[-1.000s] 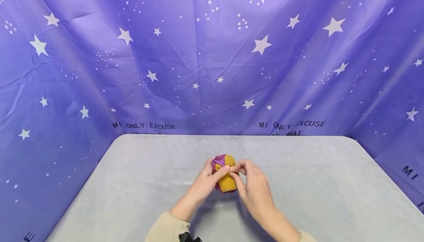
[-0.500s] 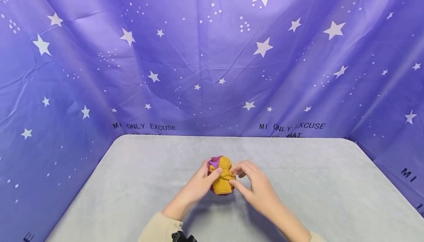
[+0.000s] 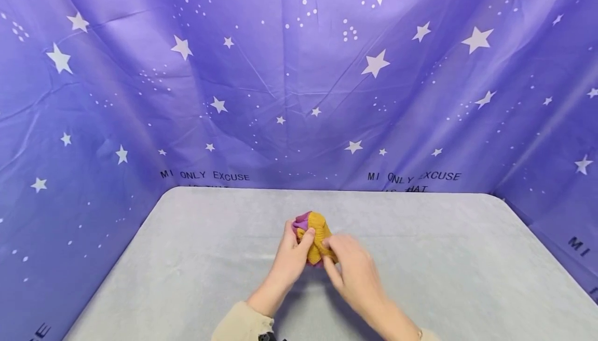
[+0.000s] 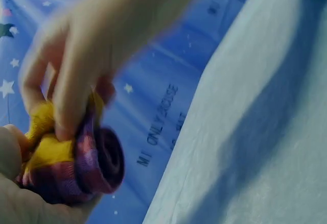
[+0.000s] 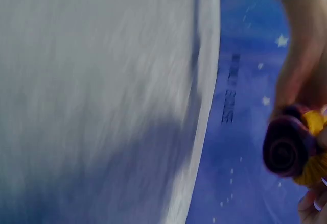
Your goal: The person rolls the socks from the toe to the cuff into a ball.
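A rolled bundle of socks (image 3: 318,225), ribbed mustard yellow and purple plaid, is held up over the table between both hands. My left hand (image 3: 290,255) grips it from the left, with the thumb laid across the yellow knit. From the right, my right hand (image 3: 358,273) pinches the yellow ribbed cuff between thumb and fingers, and it hides that side. In the left wrist view the right fingers dig into the yellow fabric beside the plaid roll (image 4: 60,182). The roll's spiral end (image 5: 283,153) faces the right wrist camera.
The table (image 3: 196,232) has a pale grey cover and rounded far corners. Behind it and at both sides hangs a purple-blue curtain (image 3: 280,71) with white stars and black lettering. Shadows of the arms fall on the tabletop below the hands.
The yellow cuff, which hung straight down, is now drawn aside to the lower right by my right hand. The bundle has tilted, while my left hand keeps its grip.
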`<state>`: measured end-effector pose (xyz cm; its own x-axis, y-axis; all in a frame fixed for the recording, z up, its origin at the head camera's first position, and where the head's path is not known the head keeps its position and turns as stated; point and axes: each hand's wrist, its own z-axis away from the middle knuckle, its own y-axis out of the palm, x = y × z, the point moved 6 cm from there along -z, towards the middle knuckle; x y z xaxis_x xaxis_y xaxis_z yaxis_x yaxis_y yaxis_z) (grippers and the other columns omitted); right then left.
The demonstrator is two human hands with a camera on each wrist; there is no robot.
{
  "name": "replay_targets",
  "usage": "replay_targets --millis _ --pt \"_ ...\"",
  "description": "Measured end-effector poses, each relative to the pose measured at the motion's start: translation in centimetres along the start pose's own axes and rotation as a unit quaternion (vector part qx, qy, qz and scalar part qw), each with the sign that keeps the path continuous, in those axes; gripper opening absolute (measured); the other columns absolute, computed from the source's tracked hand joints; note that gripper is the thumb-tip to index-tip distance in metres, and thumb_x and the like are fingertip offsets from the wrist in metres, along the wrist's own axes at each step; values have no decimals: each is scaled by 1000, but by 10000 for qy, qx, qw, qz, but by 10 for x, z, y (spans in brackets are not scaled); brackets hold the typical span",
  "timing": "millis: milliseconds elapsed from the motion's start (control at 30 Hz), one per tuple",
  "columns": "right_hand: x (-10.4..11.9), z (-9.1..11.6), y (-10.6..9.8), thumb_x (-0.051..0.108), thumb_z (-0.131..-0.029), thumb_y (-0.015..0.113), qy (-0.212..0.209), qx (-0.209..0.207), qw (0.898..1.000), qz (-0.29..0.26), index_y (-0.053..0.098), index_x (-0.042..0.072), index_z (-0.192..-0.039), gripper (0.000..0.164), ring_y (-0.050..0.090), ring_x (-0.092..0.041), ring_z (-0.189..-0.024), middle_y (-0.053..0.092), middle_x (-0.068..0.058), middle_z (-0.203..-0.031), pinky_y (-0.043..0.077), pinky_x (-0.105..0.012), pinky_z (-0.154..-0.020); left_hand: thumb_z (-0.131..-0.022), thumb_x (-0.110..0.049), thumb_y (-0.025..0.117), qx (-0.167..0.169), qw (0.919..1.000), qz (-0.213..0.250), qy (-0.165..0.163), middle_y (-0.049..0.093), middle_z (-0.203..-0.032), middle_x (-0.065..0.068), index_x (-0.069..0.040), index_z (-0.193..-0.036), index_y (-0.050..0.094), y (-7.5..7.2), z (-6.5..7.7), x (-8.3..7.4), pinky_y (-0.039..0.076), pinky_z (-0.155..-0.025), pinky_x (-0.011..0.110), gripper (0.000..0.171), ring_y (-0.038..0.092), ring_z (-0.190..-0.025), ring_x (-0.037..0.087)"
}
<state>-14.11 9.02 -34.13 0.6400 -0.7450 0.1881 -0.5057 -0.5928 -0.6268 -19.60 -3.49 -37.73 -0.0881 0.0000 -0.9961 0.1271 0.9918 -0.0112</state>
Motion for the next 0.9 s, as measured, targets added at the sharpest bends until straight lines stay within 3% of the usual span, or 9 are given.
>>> replay_targets --millis 133,233,333,433,567,700,800,900 --pt "-10 0 0 -1 -73 76 281 -201 9992 -215 65 13 -95 28 61 -9 -82 66 4 -89 54 -25 -73 -99 -18 57 162 9996 205 -71 57 -124 22 1 -135 37 -2 2 1 52 -85 21 46 60 -103 16" --pt "-15 1 0 -3 -75 76 343 -161 9958 -838 64 15 -94 29 56 -3 -78 63 7 -87 49 -18 -69 -96 -16 61 763 9953 554 -202 57 -127 20 0 -144 36 -7 6 6 53 -88 22 57 60 -105 13" --pt "-20 1 2 -2 -79 75 496 1 9862 -1582 63 18 -94 28 52 0 -76 61 11 -85 46 -16 -65 -91 -7 63 1515 9842 890 -208 57 -129 13 2 -149 31 -12 9 8 52 -94 23 67 60 -110 10" --pt "-26 -1 4 -2 -81 74 684 194 9748 -2114 63 21 -94 28 49 0 -75 60 12 -84 45 -20 -63 -86 0 65 1798 9788 983 -42 59 -128 4 4 -148 31 -17 9 5 51 -99 23 72 61 -113 9" --pt "-30 -4 6 0 -85 72 664 262 9694 -2350 64 20 -97 25 50 -2 -76 62 10 -86 46 -24 -65 -83 3 69 1237 9872 1005 -109 65 -117 -3 1 -135 44 -21 3 6 55 -94 26 58 64 -108 9" --pt "-27 -3 4 0 -86 72 357 67 9740 -2236 65 17 -101 23 53 -3 -79 64 8 -89 46 -20 -69 -82 7 69 422 9900 1323 -258 67 -106 -2 -3 -114 47 -21 -2 8 60 -81 29 41 68 -98 11" --pt "-22 -1 7 2 -86 72 239 -59 9770 -2119 66 17 -100 22 55 -4 -81 64 8 -90 45 -16 -70 -81 9 67 -286 9889 1457 -78 65 -98 0 -3 -106 45 -19 -8 7 59 -70 25 35 67 -87 9" --pt "-21 -2 14 6 -85 75 570 -177 9789 -1953 66 17 -99 20 55 -4 -78 63 9 -89 45 -17 -67 -82 10 65 -1004 9828 1539 173 61 -93 2 -1 -103 42 -14 -16 6 55 -62 21 33 63 -80 7"
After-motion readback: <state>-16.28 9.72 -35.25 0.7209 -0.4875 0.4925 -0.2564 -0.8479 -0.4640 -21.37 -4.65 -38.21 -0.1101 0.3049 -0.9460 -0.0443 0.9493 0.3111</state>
